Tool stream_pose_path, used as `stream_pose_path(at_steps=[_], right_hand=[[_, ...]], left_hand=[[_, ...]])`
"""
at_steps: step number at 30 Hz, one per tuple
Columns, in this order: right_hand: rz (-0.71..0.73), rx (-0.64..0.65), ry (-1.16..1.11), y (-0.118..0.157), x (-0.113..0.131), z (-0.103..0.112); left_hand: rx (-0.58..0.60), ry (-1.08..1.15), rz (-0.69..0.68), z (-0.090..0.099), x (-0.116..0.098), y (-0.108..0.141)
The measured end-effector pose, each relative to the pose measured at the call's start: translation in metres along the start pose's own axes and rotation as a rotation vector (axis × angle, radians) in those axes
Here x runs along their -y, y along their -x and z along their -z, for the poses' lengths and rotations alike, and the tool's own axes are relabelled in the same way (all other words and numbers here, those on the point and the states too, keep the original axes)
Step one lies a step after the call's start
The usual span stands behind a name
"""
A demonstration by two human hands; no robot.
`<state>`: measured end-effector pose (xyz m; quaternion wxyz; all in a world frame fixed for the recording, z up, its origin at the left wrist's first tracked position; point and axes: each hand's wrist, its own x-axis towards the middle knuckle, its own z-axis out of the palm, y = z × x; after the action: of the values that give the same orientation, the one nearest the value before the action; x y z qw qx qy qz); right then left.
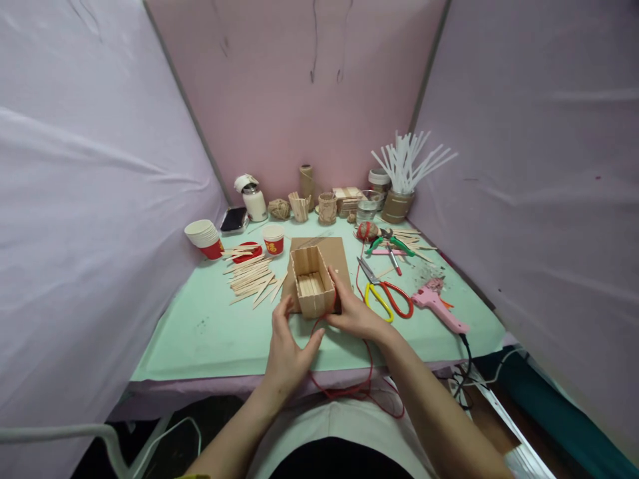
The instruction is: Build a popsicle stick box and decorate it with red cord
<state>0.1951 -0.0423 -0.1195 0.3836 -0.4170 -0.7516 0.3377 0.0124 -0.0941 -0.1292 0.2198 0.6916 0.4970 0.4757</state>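
Observation:
A small open-topped box (315,305) made of wooden craft sticks stands on a brown cardboard sheet (332,247). My right hand (352,309) grips the box at its right side and lower front corner. Beside the front left corner, my left hand (289,349) has its thumb and fingers apart, with nothing visible between them. Whether its fingertips touch the box, I cannot tell. Red yarn (370,372) runs past the front of the box, loops down over the table edge onto my lap, and leads up to a yarn ball (368,231).
Loose craft sticks (252,276) and paper cups (273,241) lie left. At right are scissors (382,293), green-handled pliers (389,243), a marker (394,261) and a pink glue gun (439,306) with its cord. White sticks (407,163) stand in a pot behind.

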Motion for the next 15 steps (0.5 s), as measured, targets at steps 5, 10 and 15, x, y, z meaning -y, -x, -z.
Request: stream_pose_path(at_steps=[5, 10, 15], right_hand=[[-0.006, -0.189, 0.278, 0.038, -0.001, 0.033], [-0.189, -0.552, 0.61, 0.091, -0.028, 0.09], [-0.427, -0.599, 0.878, 0.123, -0.067, 0.117]], left_hand=[[-0.025, -0.138, -0.199, 0.032, 0.004, -0.029], [0.301, -0.006, -0.121, 0.051, 0.029, -0.071], [0.467, 0.235, 0.007, 0.036, 0.047, -0.088]])
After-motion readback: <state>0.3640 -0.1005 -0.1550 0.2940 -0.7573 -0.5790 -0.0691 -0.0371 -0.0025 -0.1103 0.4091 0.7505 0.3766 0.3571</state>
